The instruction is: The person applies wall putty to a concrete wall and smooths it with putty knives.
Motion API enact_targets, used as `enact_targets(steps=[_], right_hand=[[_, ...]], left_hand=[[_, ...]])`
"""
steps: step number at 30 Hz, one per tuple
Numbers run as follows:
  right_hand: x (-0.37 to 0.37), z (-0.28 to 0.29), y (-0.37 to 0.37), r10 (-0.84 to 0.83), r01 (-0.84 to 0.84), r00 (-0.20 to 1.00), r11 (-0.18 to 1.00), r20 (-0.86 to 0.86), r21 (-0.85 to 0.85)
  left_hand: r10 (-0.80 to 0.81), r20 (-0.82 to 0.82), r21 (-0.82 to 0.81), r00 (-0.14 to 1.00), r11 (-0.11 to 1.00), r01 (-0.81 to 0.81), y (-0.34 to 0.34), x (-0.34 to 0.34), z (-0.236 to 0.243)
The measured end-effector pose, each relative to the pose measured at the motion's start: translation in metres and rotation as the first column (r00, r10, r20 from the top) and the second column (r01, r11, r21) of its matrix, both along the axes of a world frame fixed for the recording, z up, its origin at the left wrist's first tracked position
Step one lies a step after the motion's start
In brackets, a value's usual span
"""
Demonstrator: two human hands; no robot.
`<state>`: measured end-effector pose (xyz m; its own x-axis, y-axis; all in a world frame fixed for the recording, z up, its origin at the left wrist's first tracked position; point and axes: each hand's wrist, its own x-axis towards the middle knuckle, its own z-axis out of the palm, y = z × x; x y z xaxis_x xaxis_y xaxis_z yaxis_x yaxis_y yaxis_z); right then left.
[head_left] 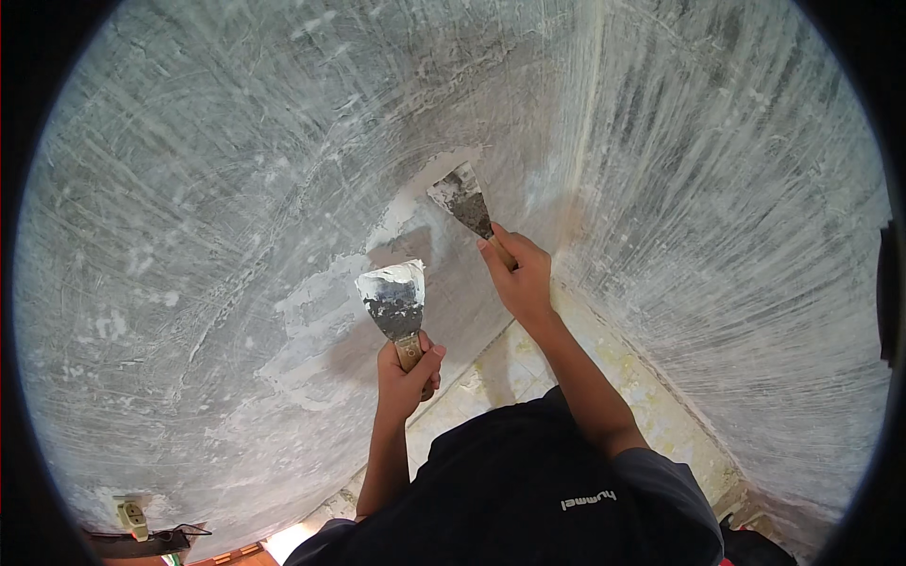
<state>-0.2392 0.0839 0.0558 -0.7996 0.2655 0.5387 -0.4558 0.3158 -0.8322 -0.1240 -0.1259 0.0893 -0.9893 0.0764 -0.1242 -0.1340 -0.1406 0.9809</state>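
My left hand is closed round the wooden handle of a putty knife, its blade pointing up with white putty along the top edge and dark stains lower down. Higher and to the right, my right hand grips a second putty knife, whose stained blade lies at or close to the wall. Fresh pale putty streaks the grey wall beside that blade and runs down to the left. Whether the right blade touches the wall is hard to tell.
Another grey wall meets the first at a corner on the right. Below is a pale, stained floor. A power socket with a dark cable sits at the lower left. A dark object shows at the right rim.
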Motion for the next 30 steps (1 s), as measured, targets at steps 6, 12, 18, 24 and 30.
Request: enact_targets(steps=[6,12,18,24,30], right_hand=[[0.001,0.006,-0.002,0.019,-0.021,0.999,0.998,-0.034,-0.052],[0.002,0.01,-0.001,0.011,-0.012,1.0,0.998,-0.015,-0.054],[0.016,0.008,0.0,-0.051,0.049,0.999,0.995,-0.012,-0.084],[0.015,0.004,0.004,-0.005,0.007,0.999,0.998,0.035,-0.064],[0.009,0.014,-0.003,-0.031,0.028,0.999,0.997,-0.029,-0.074]], left_hand=[[-0.013,-0.024,0.0,1.0,1.0,0.013,0.007,-0.003,0.002],[-0.028,-0.019,-0.01,0.999,1.0,0.028,0.007,-0.005,0.0],[-0.015,-0.019,-0.017,1.0,1.0,0.015,0.007,-0.003,0.001],[-0.005,-0.012,-0.01,1.0,1.0,0.005,0.006,-0.001,-0.001],[0.015,-0.007,-0.011,1.0,1.0,-0.015,0.003,0.001,0.002]])
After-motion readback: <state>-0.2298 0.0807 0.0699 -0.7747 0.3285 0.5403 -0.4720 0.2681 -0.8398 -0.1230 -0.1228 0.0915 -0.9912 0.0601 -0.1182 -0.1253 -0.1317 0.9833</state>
